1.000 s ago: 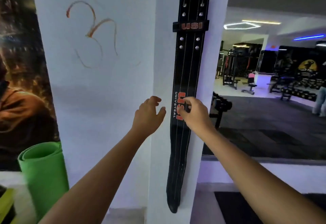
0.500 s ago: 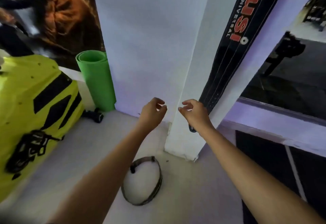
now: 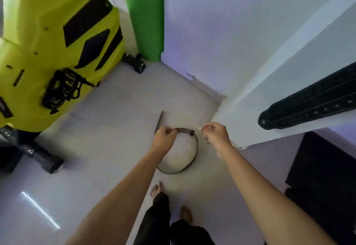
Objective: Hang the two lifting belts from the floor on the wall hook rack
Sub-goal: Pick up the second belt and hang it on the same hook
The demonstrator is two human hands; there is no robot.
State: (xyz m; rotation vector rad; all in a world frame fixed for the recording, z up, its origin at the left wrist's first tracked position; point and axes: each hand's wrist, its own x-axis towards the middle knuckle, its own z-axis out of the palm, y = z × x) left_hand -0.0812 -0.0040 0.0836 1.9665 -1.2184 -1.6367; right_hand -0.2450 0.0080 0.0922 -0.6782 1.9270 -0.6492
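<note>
A thin dark lifting belt (image 3: 196,149) lies coiled in a loop on the pale floor, at the foot of the white pillar (image 3: 269,75). Its loose strap end points away from me. My left hand (image 3: 164,138) hovers over the loop's far rim with the fingers loosely curled and holds nothing. My right hand (image 3: 215,134) is just right of the loop, also loosely curled and empty. A wide black leather belt (image 3: 308,106) hangs down the pillar's face, with its rounded tip at the right. The hook rack is out of view.
A large yellow machine (image 3: 48,42) stands at the left on dark feet. A rolled green mat (image 3: 144,17) leans against the wall behind it. A black floor mat (image 3: 327,177) lies at the right. My bare feet (image 3: 157,189) are just short of the loop.
My view has swung down from the hanging black belt to the floor. My right hand has left the hanging belt, and both hands now reach down over the coiled belt.
</note>
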